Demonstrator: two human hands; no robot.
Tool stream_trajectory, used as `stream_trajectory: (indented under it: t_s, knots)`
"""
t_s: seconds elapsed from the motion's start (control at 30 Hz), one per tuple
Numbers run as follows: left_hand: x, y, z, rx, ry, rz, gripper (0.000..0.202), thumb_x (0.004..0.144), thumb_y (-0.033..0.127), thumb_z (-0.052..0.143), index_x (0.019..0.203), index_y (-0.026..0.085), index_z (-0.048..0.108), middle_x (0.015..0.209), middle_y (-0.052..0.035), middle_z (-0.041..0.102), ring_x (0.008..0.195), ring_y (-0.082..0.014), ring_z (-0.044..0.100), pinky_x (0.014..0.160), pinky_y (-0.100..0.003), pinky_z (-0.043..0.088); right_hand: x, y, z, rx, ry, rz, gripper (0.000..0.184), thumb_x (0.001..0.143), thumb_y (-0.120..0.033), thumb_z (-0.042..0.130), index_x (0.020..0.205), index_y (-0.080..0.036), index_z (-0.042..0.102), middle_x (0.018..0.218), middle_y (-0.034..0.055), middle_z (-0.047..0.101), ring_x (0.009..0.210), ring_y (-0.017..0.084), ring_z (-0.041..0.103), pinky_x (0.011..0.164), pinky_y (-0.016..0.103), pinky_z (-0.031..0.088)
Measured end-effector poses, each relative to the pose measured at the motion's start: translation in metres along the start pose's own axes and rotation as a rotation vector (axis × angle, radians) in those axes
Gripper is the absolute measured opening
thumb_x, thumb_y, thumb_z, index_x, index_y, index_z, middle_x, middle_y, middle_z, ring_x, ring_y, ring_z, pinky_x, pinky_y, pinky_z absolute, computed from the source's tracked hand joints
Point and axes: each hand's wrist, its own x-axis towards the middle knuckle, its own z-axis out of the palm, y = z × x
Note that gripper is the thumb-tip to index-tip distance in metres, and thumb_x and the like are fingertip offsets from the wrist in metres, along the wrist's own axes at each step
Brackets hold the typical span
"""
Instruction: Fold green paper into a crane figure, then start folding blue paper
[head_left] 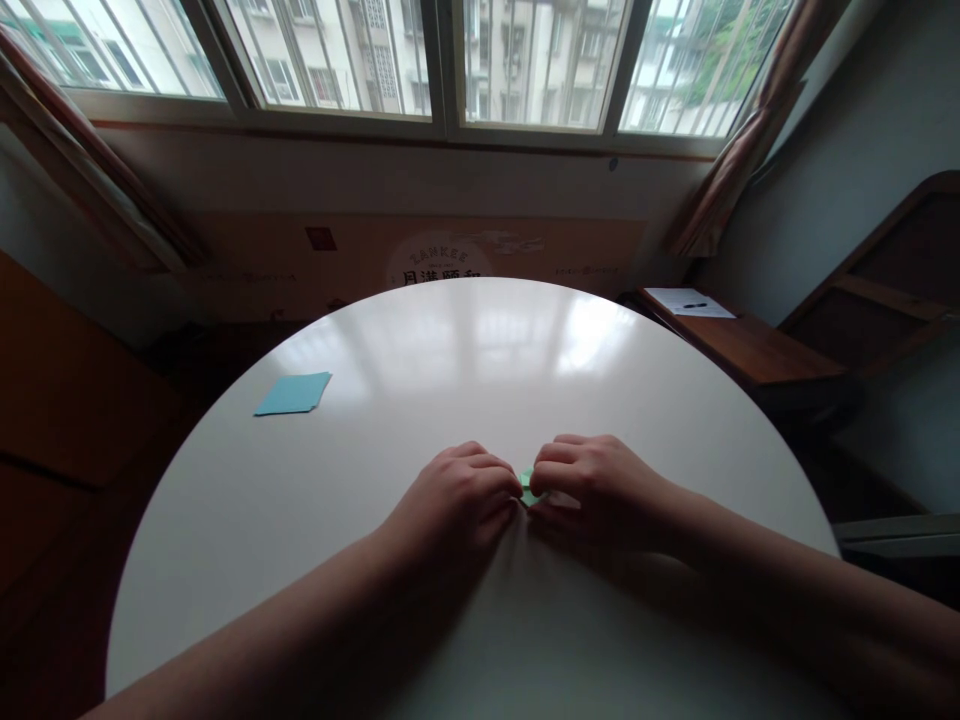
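Note:
Between my two hands, just above or on the white round table (352, 460), is a small piece of folded green paper (531, 492). My left hand (469, 490) pinches its left edge with thumb and fingers. From the other side, my right hand (589, 480) has its fingers closed on the paper's right part. Much of the paper is hidden behind the fingers, so its full shape does not show. Farther off, on the left of the table, lies a small stack of blue square paper (292, 393).
A wooden side table (787, 350) at the right bears a white sheet (675, 300) with a dark pen (696, 305) on it. Beyond the round table stands a long orange printed panel (255, 255) under the barred window. Curtains (742, 170) hang at both sides.

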Motion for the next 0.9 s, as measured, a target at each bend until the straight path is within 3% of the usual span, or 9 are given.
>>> stream_trajectory:
  t_s: [0.2, 0.43, 0.63, 0.9]
  knots:
    - [0.000, 0.001, 0.003, 0.052, 0.007, -0.028, 0.012, 0.082, 0.014, 0.066, 0.089, 0.020, 0.074, 0.090, -0.0022, 0.076, 0.083, -0.0206, 0.063, 0.079, -0.034, 0.051, 0.002, -0.001, 0.001, 0.028, 0.025, 0.009, 0.013, 0.094, -0.027, 0.059, 0.085, -0.020, 0.064, 0.083, 0.0027, 0.070, 0.072, 0.015, 0.058, 0.059, 0.027, 0.032]
    - [0.004, 0.005, 0.007, 0.123, 0.032, -0.046, 0.016, 0.085, 0.013, 0.061, 0.075, 0.020, 0.072, 0.084, -0.0023, 0.075, 0.078, -0.0201, 0.062, 0.073, -0.033, 0.048, 0.001, 0.000, -0.001, 0.091, -0.010, 0.006, 0.011, 0.093, -0.030, 0.062, 0.089, -0.021, 0.066, 0.086, 0.0027, 0.070, 0.075, 0.016, 0.060, 0.062, 0.027, 0.037]
    - [-0.001, 0.006, 0.008, 0.094, 0.038, -0.018, 0.015, 0.084, 0.015, 0.061, 0.079, 0.021, 0.074, 0.082, -0.0025, 0.076, 0.078, -0.0198, 0.063, 0.074, -0.033, 0.050, -0.003, 0.003, -0.003, 0.147, -0.024, 0.006, 0.006, 0.092, -0.023, 0.063, 0.092, -0.022, 0.069, 0.090, 0.0023, 0.071, 0.078, 0.015, 0.062, 0.066, 0.026, 0.042]
    - [-0.011, 0.006, 0.002, 0.062, -0.038, 0.127, 0.020, 0.090, 0.017, 0.056, 0.095, 0.022, 0.075, 0.098, -0.0017, 0.078, 0.087, -0.0191, 0.066, 0.080, -0.032, 0.053, -0.006, 0.005, -0.006, 0.252, -0.092, 0.037, 0.008, 0.093, -0.027, 0.064, 0.094, -0.022, 0.070, 0.094, 0.0031, 0.071, 0.078, 0.014, 0.064, 0.068, 0.025, 0.043]
